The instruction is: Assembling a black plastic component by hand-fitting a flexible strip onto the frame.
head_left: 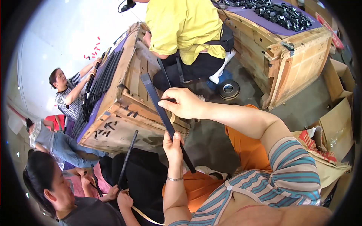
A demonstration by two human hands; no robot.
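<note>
A long, flat black bar slants in front of me, its far end up and to the left, its near end close to my orange trousers. My left hand is closed round its lower half, thumb on top. Higher up, my right hand pinches a small thin dark piece against or just beside the bar. Its exact kind is hidden by the fingers. A cream-coloured strip shows just below my right hand; where it is attached cannot be seen.
A wooden crate table bears many black tubes. Another crate holds a heap of small black parts. Co-workers sit close by, one at lower left holding a black bar. A tape roll lies on the floor; cardboard boxes stand right.
</note>
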